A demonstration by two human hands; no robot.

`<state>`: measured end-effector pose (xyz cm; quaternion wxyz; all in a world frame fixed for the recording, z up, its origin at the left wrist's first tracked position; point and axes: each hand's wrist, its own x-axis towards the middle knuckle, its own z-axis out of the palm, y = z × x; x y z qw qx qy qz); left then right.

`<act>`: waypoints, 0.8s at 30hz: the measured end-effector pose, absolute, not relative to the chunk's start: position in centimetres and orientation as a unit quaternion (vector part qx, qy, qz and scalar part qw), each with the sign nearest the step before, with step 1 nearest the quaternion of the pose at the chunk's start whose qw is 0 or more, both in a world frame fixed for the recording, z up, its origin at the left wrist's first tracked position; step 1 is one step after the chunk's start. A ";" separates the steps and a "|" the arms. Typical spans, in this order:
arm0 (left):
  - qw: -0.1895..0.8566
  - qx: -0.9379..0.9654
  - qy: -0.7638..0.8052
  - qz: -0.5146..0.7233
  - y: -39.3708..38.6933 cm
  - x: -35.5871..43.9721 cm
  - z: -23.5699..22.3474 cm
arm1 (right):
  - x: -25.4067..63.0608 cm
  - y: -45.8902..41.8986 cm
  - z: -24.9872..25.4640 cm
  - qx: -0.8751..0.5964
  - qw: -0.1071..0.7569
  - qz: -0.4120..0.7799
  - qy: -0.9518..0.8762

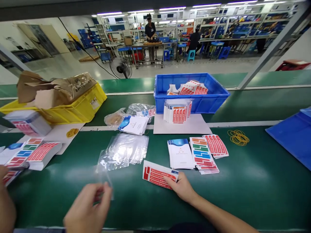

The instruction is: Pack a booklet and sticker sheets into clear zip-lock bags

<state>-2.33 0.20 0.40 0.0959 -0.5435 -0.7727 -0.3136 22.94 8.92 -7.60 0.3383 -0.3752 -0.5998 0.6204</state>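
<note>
My left hand (87,205) is closed at the front, pinching the edge of a clear plastic bag (104,176) that is smeared by motion. Just behind it lies a spread pile of clear plastic bags (128,145). My right hand (183,187) is wrapped round a small stack of red-and-white label sheets (155,174), with the thumb on top. Behind that hand are a stack of white-and-blue booklets (180,153), a stack of multicoloured label sheets (201,152) and a fan of red label sheets (215,145).
A blue bin (191,87) holds more labels, with packed bundles (178,111) before it. A yellow bin (73,110) with brown paper stands left. Rubber bands (238,137) lie right. Another person's hand (5,194) shows at the left edge, near stacked labels (45,155).
</note>
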 end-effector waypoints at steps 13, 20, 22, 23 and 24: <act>-0.097 -0.603 -0.755 -0.238 1.5 5.9 -8.2 | 23.7 6.3 -7.9 -0.450 0.329 0.704 -0.440; -0.131 -0.615 -0.752 -0.198 1.3 6.8 -9.4 | 24.7 5.5 -8.5 -0.411 0.282 0.776 -0.386; -0.127 -0.626 -0.742 -0.205 1.2 6.9 -9.6 | 24.9 5.5 -8.4 -0.401 0.282 0.785 -0.380; -0.124 -0.633 -0.734 -0.211 1.2 7.0 -9.6 | 25.0 5.6 -8.5 -0.396 0.281 0.789 -0.378; -0.120 -0.642 -0.726 -0.217 1.1 7.0 -9.7 | 25.1 5.7 -8.5 -0.392 0.279 0.792 -0.376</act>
